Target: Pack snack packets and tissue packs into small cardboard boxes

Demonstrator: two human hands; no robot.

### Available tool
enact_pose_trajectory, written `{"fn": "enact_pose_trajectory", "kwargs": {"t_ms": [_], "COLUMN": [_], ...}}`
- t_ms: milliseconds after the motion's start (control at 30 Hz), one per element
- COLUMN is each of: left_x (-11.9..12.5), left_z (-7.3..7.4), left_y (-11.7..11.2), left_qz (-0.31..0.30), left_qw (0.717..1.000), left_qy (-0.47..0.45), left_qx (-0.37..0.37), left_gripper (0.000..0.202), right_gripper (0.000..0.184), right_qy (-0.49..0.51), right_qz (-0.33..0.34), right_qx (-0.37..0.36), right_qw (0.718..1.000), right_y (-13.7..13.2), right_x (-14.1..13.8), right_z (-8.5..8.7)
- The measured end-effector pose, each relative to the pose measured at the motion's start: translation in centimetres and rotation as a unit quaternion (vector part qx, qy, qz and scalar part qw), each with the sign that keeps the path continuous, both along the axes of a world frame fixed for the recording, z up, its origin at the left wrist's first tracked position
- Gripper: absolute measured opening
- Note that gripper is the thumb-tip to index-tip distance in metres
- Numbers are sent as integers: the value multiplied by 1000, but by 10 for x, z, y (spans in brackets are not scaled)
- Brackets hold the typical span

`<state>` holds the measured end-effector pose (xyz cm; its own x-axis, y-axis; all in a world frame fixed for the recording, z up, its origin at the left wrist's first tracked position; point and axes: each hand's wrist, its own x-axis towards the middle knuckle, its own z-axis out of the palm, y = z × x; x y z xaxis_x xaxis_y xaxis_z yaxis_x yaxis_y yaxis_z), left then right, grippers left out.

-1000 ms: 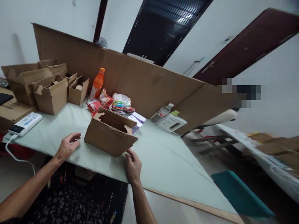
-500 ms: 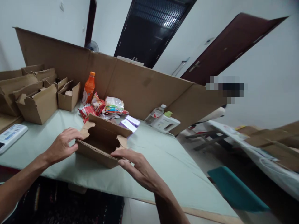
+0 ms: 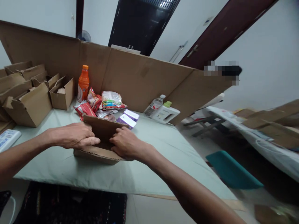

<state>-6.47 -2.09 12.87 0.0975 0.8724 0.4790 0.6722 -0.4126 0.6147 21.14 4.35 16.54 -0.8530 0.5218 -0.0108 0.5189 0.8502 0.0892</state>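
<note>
A small open-topped cardboard box (image 3: 99, 155) sits near the front of the table, its mouth facing up. My left hand (image 3: 77, 136) lies across the box's left end, fingers curled down inside and thumb stretched toward the middle. Over the right end, my right hand (image 3: 125, 143) is closed, with its knuckles inside the opening. Both hands cover the side flaps, whose exact position is hidden. Behind the box lie red snack packets (image 3: 86, 109), a clear bag with coloured print (image 3: 112, 100) and purple-and-white boxes (image 3: 127, 119).
An orange drink bottle (image 3: 83, 83) stands by the cardboard screen (image 3: 137, 71). Several cardboard boxes (image 3: 32, 104) crowd the left side, near a white device (image 3: 9, 139). A clear bottle (image 3: 154, 104) and white jug (image 3: 166, 112) lean together. Another person is partly visible beyond the screen.
Both hands have moved from the box's rim to over its two ends, fingers now inside. The side flaps that stood up are now covered by the hands. The view has shifted slightly.
</note>
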Motion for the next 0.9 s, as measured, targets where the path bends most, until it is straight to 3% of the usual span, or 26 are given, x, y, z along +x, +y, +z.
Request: {"fn": "enact_pose_trajectory", "kwargs": {"t_ms": [133,200,300,400,467,567,700,800,900], "left_x": [-1,-1,-5,-11,-14,-17,-19,-18,-16], "left_z": [-13,-12,-6,-3,-5,-13,-24,-31,-36], "left_y": [-5,-8,-12,-17,-21,-26,-26,-27,-29], "left_qz": [-5,-25,-49,3,40,56,59,58,58], "left_qw": [1000,998,979,956,942,921,916,924,932], "left_qy": [10,63,195,281,319,366,375,354,331], "left_qx": [4,12,40,80,97,117,132,133,134], "left_gripper": [35,36,39,47,51,58,61,59,58], "right_gripper": [14,29,42,45,46,43,37,32,36], "right_qy": [69,145,280,363,379,376,398,385,367], "right_qz": [-60,-97,-141,-159,-156,-141,-202,-333,-412], "right_qx": [18,-14,-89,-143,-168,-188,-154,-91,-89], "right_qw": [996,985,946,907,897,897,881,856,830], "right_y": [-15,-21,-25,-21,-16,-2,50,121,199], "right_x": [49,67,76,72,68,69,67,45,13], "right_z": [-5,-20,-54,-77,-80,-65,-25,-1,3]}}
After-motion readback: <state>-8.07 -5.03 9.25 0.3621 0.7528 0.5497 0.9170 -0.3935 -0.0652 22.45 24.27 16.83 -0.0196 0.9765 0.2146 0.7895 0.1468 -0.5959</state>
